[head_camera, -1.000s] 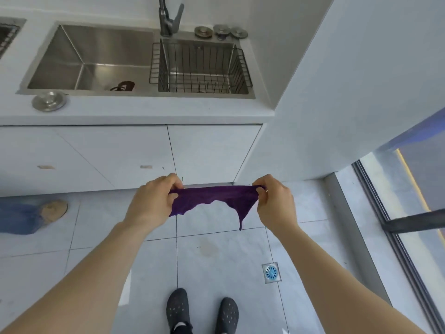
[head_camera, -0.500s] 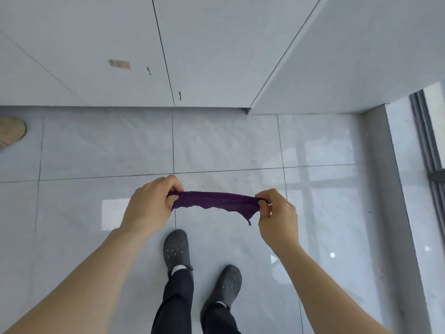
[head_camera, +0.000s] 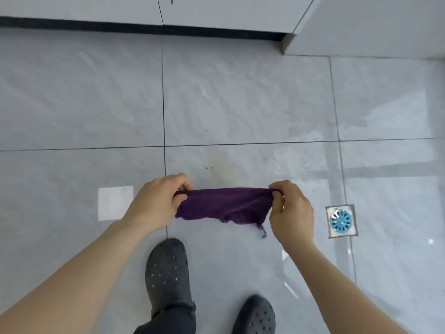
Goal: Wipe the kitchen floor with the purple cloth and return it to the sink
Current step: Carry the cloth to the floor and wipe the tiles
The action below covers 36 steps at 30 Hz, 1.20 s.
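Note:
The purple cloth [head_camera: 224,206] is stretched between both hands, low over the grey tiled kitchen floor [head_camera: 240,100]. My left hand [head_camera: 159,201] pinches its left end and my right hand [head_camera: 292,213] pinches its right end. A loose corner hangs down at the cloth's lower right. A faint brownish stain [head_camera: 226,167] with a few dark specks marks the tile just beyond the cloth. The sink is out of view.
White cabinet doors [head_camera: 216,10] with a dark toe-kick gap run along the top. A square floor drain with a blue grate [head_camera: 340,220] sits right of my right hand. My two dark clogs [head_camera: 168,273] stand below the cloth.
The view has tilted down and closer to the floor; sink and counter left the frame. Both hands kept hold of the cloth and lowered it, and the floor drain came back into view.

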Motion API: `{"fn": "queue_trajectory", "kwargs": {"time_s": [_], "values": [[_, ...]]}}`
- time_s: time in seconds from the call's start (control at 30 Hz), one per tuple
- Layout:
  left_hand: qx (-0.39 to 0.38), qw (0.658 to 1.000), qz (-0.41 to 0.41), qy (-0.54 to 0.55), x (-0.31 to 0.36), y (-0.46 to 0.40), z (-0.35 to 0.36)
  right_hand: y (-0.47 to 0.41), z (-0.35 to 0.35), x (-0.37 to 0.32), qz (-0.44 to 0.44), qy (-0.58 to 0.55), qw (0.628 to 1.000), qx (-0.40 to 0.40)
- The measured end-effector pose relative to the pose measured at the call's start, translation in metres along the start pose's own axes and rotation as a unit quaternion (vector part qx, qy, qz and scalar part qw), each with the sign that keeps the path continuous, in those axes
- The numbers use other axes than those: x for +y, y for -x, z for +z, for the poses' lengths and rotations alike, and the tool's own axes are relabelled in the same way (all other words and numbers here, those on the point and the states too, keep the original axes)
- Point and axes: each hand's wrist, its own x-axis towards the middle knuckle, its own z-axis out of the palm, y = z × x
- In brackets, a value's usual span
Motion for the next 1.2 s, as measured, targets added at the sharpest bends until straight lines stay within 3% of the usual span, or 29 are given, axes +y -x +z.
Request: {"fn": "queue_trajectory", "kwargs": {"time_s": [0.27,0.53,0.6,0.67,0.77,0.87,1.2], "values": [[0.095,0.994,0.048,0.006,-0.052,-0.116,0.039,-0.089,0.101,0.03,-0.051,-0.008,0.993,0.103],[0.203,0.974,0.101,-0.012,-0.065,-0.159,0.043,-0.141,0.126,0.025,-0.072,-0.095,0.979,0.168],[0.242,0.964,0.092,-0.059,-0.071,-0.166,0.044,-0.144,0.129,0.017,-0.088,-0.1,0.978,0.158],[0.258,0.955,0.075,-0.123,-0.08,-0.168,0.048,-0.137,0.139,0.01,-0.135,-0.035,0.983,0.122],[0.236,0.953,0.064,-0.181,-0.097,-0.165,0.063,-0.111,0.166,-0.003,-0.235,0.099,0.967,-0.003],[0.204,0.957,0.035,-0.202,-0.111,-0.166,0.082,-0.1,0.202,-0.009,-0.243,0.2,0.946,-0.082],[0.189,0.966,0.015,-0.178,-0.118,-0.172,0.084,-0.161,0.218,-0.03,-0.204,0.235,0.949,-0.055]]}}
